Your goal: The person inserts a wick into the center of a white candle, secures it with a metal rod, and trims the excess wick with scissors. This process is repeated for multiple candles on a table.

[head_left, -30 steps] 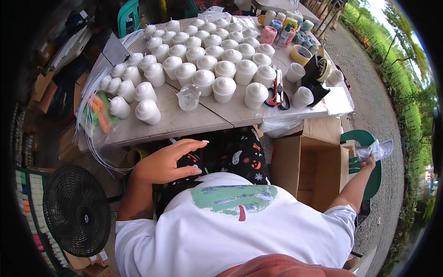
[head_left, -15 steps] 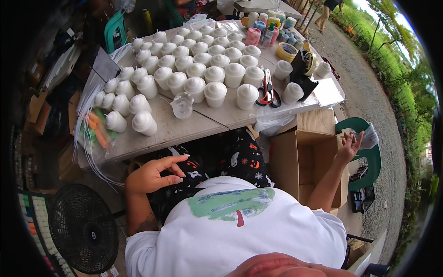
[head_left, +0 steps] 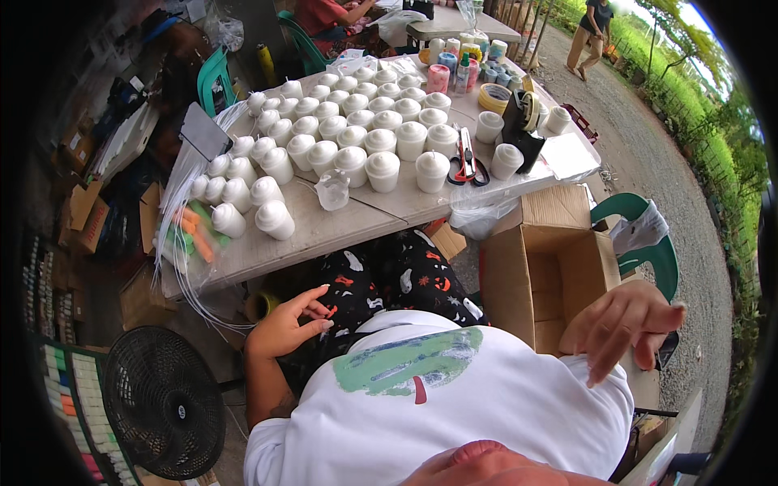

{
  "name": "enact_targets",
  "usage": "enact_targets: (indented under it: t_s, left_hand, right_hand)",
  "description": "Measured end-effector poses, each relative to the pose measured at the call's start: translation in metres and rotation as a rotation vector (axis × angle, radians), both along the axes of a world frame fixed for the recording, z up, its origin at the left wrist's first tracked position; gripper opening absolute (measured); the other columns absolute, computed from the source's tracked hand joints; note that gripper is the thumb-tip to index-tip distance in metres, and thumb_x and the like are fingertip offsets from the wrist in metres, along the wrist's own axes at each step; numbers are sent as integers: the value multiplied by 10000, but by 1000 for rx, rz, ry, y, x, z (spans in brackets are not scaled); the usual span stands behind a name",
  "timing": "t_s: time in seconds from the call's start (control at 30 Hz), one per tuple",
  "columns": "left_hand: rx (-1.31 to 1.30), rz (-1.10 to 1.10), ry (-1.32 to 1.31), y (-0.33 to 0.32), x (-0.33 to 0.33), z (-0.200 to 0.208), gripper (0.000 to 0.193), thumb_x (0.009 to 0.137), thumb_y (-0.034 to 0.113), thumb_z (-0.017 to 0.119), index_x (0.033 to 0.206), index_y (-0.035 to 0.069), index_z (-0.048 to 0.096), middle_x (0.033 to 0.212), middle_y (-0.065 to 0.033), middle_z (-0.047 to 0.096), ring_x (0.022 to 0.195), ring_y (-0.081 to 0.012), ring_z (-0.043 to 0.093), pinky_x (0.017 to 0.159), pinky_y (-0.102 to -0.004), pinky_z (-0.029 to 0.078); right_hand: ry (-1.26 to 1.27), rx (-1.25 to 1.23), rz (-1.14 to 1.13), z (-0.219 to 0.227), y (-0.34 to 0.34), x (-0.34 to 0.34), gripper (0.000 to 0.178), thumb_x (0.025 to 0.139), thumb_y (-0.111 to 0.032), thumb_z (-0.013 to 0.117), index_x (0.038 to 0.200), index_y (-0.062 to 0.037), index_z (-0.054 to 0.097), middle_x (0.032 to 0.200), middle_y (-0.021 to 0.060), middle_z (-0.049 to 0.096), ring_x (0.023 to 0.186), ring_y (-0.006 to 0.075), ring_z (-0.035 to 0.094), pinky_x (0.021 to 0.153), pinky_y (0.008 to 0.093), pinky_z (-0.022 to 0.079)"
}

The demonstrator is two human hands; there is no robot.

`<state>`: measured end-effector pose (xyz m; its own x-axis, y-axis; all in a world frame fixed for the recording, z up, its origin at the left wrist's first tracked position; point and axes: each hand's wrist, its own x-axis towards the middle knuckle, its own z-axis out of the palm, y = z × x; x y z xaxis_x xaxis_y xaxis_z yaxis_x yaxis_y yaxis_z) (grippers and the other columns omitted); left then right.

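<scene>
My left hand (head_left: 285, 324) hovers above my lap at the table's near edge, fingers apart and nothing in them. Raised at the right, beside the open cardboard box (head_left: 559, 235), my right hand (head_left: 628, 324) holds nothing; its fingers are loosely bent and spread. Rows of white candles (head_left: 382, 172) with domed tops and short wicks cover much of the table (head_left: 243, 263). A clear plastic cup (head_left: 333, 191) stands at their front. Red-and-black scissors (head_left: 468, 168) lie to the right, near a black tape dispenser (head_left: 527, 130).
White wick strands (head_left: 180, 235) hang off the table's left side. A black fan (head_left: 164, 402) stands low at the left. Coloured candles (head_left: 438, 78) and tape rolls (head_left: 494, 97) sit at the back. Behind the box is a green chair (head_left: 660, 259). Someone (head_left: 593, 32) walks along the gravel path.
My right hand has come back from near the green chair, closer to my shoulder. The left hand stays over my lap, fingers still apart. The view has shifted slightly, showing more of the walking person.
</scene>
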<state>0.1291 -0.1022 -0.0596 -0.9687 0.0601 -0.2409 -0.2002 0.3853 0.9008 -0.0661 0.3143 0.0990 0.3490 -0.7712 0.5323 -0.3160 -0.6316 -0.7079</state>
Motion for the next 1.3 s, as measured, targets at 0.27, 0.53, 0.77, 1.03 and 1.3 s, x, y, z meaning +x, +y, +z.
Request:
enact_targets:
  t_s: [0.27,0.53,0.77,1.03,1.3]
  left_hand:
    - [7,14,-3,8,-3,-1,628,851,113,696,1399,21,404,1081,-106,623,982,-152,588,879,-291,475]
    - [-44,37,237,4,-47,18,638,833,87,707,1393,31,406,1163,-121,572,1020,-177,569,900,-318,472]
    - [-476,496,820,13,-148,-30,1012,706,140,814,1457,29,145,1376,-263,318,1251,-409,376,1033,-476,352]
    - [-407,594,871,0,-184,-63,941,744,62,775,1452,90,156,1324,-230,401,1208,-334,452,1041,-449,357]
    - [-155,590,746,-14,-182,-65,902,729,38,775,1430,75,209,1284,-219,435,1151,-312,506,1006,-407,413]
  right_hand:
    - [-118,66,144,-20,-32,0,778,982,-72,463,1511,-222,-87,1106,229,636,790,343,644,794,444,485]
    - [-344,708,-738,-178,-112,-11,409,997,-231,496,1382,-96,465,844,54,634,757,126,582,698,276,490]
    - [210,537,-1142,-295,-138,13,277,837,-233,641,1075,-94,667,866,145,688,815,318,666,724,384,529]
    - [117,432,-1177,-303,-127,4,160,825,-177,624,960,-99,662,886,105,687,806,296,666,696,381,526]
    - [77,369,-1173,-304,-132,7,171,824,-183,618,969,-104,662,889,107,685,823,301,662,710,394,523]
